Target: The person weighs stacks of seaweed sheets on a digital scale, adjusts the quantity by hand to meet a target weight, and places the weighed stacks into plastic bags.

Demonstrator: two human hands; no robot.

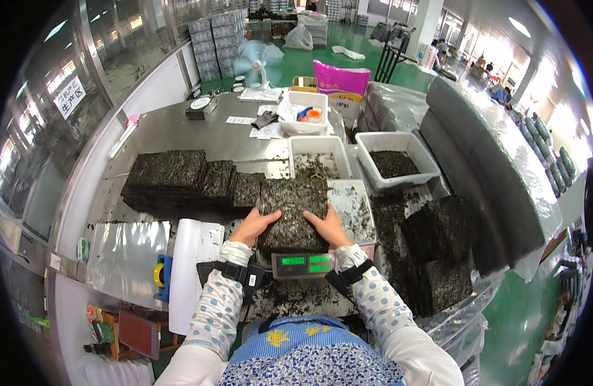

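My left hand [255,225] and my right hand [329,227] grip opposite sides of a stack of dark dried seaweed sheets [292,212], thumbs on top. The stack is over a digital scale [303,265] with a lit green display; whether it rests on the pan is hidden. Several more stacks of dark sheets [166,169] stand in a row to the left. Darker sheets [448,284] lie in piles at the right, among loose flakes. Behind my right hand is a white flat surface [352,207] strewn with flakes.
Two white plastic bins [319,141] [398,181] holding dark scraps stand beyond the scale. Farther back are another white bin [303,126], a dark glove [265,119] and a fan [258,65]. A blue tape dispenser [164,277] is at left; large plastic-wrapped bundles [484,178] line the right.
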